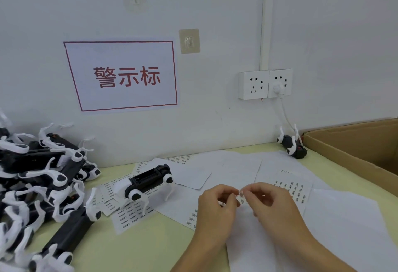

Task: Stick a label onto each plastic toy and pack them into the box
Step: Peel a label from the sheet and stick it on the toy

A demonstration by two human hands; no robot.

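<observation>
Over the middle of the desk my two hands met: my left hand and my right hand both pinched one small printed label between thumb and fingertip, held up off the paper, I'd say so its sticky side touched nothing until I was ready. Every other finger curled in loosely, gripping nothing. Just left of my hands stood the plastic toy, a black-and-white dog on its legs atop the label sheets, upright and near, probably next to be labelled. Further left lay the heap of toys, tumbled together and waiting. Off to the right, the cardboard box sat open, its inside hidden from me, and one more toy lay tipped over by its near corner against the wall. A barcode sheet lay just beyond my right hand. White backing papers covered the pale green surface; behind it, a white wall carried a red-bordered sign, two hooks and a double socket with a plug in.
</observation>
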